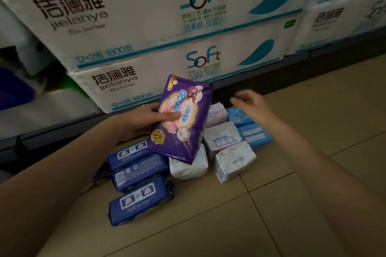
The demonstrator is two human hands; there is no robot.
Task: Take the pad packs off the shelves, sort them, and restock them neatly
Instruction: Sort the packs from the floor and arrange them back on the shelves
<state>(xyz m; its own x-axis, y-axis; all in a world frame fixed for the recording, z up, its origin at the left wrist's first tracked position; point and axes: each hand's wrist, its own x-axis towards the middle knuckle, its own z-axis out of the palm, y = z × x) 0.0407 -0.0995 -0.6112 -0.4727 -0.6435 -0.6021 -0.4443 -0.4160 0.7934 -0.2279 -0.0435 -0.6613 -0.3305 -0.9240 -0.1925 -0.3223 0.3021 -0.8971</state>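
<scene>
Holding the soft purple plastic pad pack [181, 118] above the sorted floor piles, the left hand [144, 120] pinches its light, squashy side; the right hand [249, 103] hovers loose, empty.

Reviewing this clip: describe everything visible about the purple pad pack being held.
The purple pad pack is a soft, glossy plastic pouch with a white cloud-shaped panel, pink and blue lettering including "420", a small cartoon figure near its top and a round gold badge at its lower left. It looks sealed and full, slightly crinkled. It is tilted, its printed face toward the camera, held above the packs sorted on the floor. The left hand grips its left edge, with the thumb across the front. The right hand hovers apart from it.
</scene>
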